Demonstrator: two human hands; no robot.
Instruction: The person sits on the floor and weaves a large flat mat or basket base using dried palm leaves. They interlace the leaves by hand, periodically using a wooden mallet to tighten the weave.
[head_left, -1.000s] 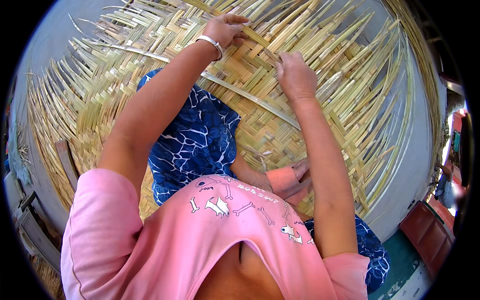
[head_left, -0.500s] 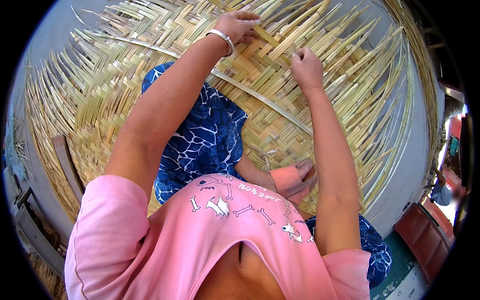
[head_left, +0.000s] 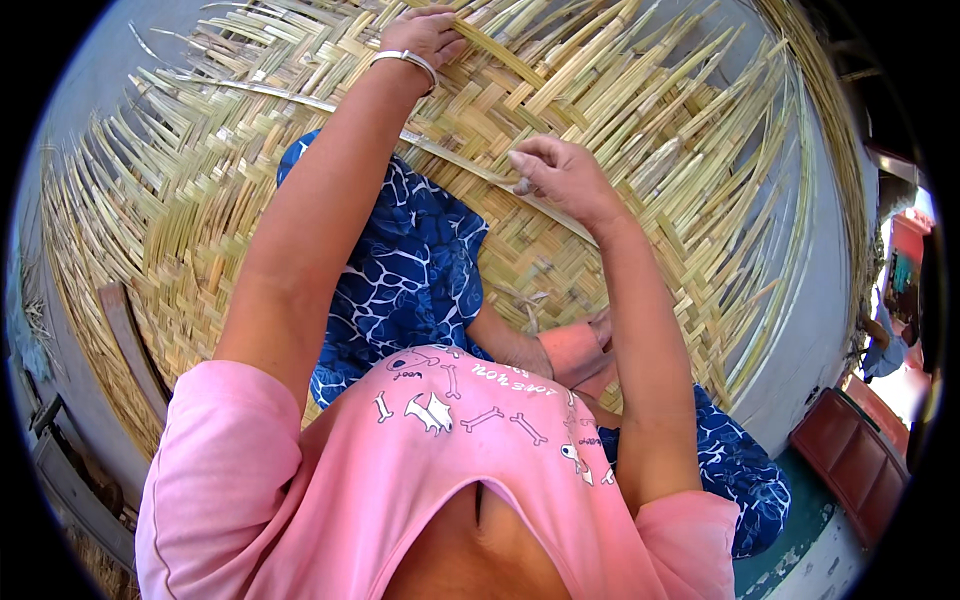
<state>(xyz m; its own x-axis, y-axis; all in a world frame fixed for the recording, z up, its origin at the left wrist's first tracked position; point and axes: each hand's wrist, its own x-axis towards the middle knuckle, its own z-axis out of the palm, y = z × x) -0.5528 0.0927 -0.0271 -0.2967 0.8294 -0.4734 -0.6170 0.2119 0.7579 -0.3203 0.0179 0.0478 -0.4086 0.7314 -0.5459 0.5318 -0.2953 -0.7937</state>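
Across the woven reed mat (head_left: 620, 130) spread on the floor: one long loose strip (head_left: 300, 98), pinched near its end in the grip of the right hand (head_left: 560, 175). Farther up, left hand (head_left: 425, 32) pressed flat on the weave, fingers extended, silver bangle (head_left: 408, 60) at the wrist. Below, blue patterned cloth (head_left: 410, 270) over the knees.

Bright daylight, soft shadows — sharp centre, heavy fisheye bending at rim; overexposed patch at right edge.
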